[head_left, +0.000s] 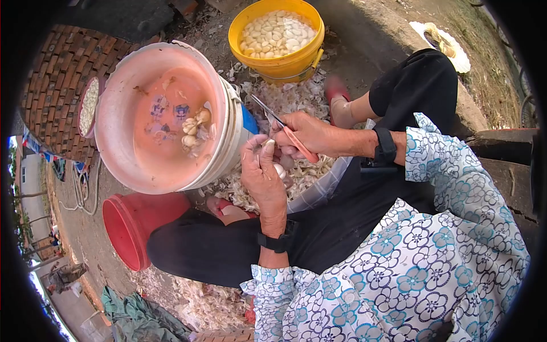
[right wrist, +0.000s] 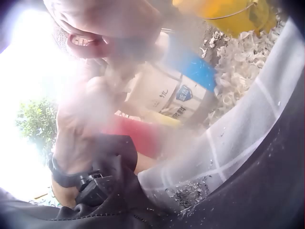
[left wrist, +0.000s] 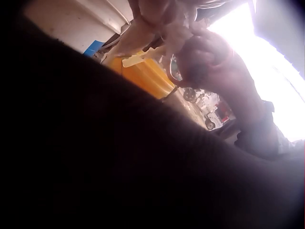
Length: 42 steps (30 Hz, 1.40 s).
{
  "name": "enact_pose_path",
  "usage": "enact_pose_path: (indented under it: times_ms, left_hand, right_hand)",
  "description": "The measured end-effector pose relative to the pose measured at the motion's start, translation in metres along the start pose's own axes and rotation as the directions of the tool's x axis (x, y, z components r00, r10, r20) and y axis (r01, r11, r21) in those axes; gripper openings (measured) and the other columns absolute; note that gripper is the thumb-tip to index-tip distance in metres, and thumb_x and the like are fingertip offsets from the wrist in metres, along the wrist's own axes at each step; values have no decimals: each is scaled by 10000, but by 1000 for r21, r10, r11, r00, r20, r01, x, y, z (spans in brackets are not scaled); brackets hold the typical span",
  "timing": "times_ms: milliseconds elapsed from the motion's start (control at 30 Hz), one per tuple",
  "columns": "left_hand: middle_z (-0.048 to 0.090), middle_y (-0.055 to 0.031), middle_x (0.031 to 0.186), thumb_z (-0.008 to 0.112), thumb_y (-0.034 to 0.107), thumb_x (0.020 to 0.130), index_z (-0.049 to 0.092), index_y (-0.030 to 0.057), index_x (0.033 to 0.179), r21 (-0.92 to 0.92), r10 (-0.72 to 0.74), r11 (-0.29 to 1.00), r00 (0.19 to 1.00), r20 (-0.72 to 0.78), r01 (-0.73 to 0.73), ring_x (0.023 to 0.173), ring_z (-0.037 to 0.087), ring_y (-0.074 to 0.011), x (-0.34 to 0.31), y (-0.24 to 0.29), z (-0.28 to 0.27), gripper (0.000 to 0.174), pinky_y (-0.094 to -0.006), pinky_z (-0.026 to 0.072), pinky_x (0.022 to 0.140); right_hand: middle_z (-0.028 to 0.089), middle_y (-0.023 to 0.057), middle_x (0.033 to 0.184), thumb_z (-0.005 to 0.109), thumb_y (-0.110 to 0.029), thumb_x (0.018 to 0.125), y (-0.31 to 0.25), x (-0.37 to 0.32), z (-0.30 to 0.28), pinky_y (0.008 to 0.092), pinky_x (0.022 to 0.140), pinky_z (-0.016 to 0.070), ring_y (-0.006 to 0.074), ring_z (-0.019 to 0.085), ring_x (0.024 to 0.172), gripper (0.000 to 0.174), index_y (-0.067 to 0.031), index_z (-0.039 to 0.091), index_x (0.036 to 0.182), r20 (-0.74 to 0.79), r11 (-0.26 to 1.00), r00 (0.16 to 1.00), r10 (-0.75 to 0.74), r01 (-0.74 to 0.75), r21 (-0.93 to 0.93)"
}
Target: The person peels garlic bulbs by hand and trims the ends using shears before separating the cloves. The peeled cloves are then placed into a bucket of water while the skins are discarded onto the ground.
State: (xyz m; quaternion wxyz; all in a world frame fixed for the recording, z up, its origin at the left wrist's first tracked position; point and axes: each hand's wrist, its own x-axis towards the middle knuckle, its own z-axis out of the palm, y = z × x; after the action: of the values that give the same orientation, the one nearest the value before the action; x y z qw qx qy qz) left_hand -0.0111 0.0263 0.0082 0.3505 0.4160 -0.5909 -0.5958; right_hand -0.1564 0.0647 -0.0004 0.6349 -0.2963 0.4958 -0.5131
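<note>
Floral shirt (head_left: 399, 268) nearest; right hand (head_left: 310, 134), closed, grips orange-handled cutting tool (head_left: 298, 144); left hand (head_left: 264, 178), fingers curled, holds garlic (head_left: 280, 170).

Right hand (right wrist: 109, 24): fingers curled, close to lens; anything gripped too blurred to identify. Left hand (right wrist: 76, 129): beside it, fingertips hazy; black wrist strap (right wrist: 62, 176) worn. Beyond hands: white bucket (right wrist: 155, 88), blue band, blue shield print; red surface (right wrist: 136, 136) adjacent, blurred. Far right: yellow bucket (right wrist: 233, 16), wire handle, pale peelings (right wrist: 238, 67) close by. Near side: grey checked cloth (right wrist: 228, 133), dark specks (right wrist: 190, 193) on it.
</note>
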Motion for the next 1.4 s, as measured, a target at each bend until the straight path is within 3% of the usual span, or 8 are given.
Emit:
enact_pose_path:
  times_ms: [233,333,433,500,600,633,700,1400]
  left_hand:
    - [600,-48,771,558,95,936,545,18,1020,368,397,845,916,56,-388,654,557,-68,6,-13,-1,115,-211,447,529]
    - [581,-45,764,532,122,950,522,25,1006,-312,-101,943,992,71,118,621,570,-87,7,-4,-7,112,-213,468,509]
    - [586,-30,781,520,160,953,548,26,1060,-339,-157,928,987,17,153,649,570,-67,10,-9,-14,173,-193,456,537]
    - [570,12,758,547,124,939,578,-9,1050,-210,-51,977,999,-3,49,644,500,-42,12,-8,-19,176,-192,409,572]
    - [578,7,733,600,151,908,596,-14,987,-146,-35,988,998,48,41,648,514,-56,12,-21,-22,183,-218,417,574]
    - [585,-2,730,615,158,896,598,-9,968,-168,-94,980,990,100,110,653,521,-61,11,-19,-21,183,-231,421,575]
    - [604,-48,736,609,160,888,591,-1,966,-23,-32,999,995,91,35,667,566,-129,7,-13,-18,181,-284,441,594]
    - [540,-35,605,603,122,855,546,26,784,-19,72,997,997,40,-71,484,478,-104,4,-41,-19,132,-292,375,448]
  right_hand:
    - [525,-24,648,533,-137,907,-7,3,-6,187,396,343,48,445,461,97,-68,472,937,97,963,977,192,-206,174]
    - [563,16,654,567,-216,889,-14,-3,-7,227,384,345,76,510,493,205,-11,550,888,19,965,996,85,-78,-251]
    - [622,117,685,572,-91,802,1,5,-27,401,498,453,252,611,562,414,-57,530,1212,300,184,811,-502,439,-880]
    - [610,139,689,578,-31,739,-22,1,-14,435,554,451,312,599,600,685,-117,386,1391,-3,7,959,-285,-1,-1000]
    - [575,127,633,561,63,726,-28,6,-21,391,506,435,279,558,513,665,-34,399,1363,356,-42,681,-640,431,-901]
    - [557,93,595,562,50,778,-36,-5,-4,338,435,402,205,525,441,532,-5,459,1298,35,562,946,-322,221,-797]
    - [527,64,572,572,-62,885,-14,4,-11,282,430,390,118,488,448,275,29,512,1138,87,782,974,-207,218,-584]
    - [555,14,688,525,66,820,-35,-10,21,225,485,414,64,523,570,262,-11,544,1069,121,722,974,-189,221,-655]
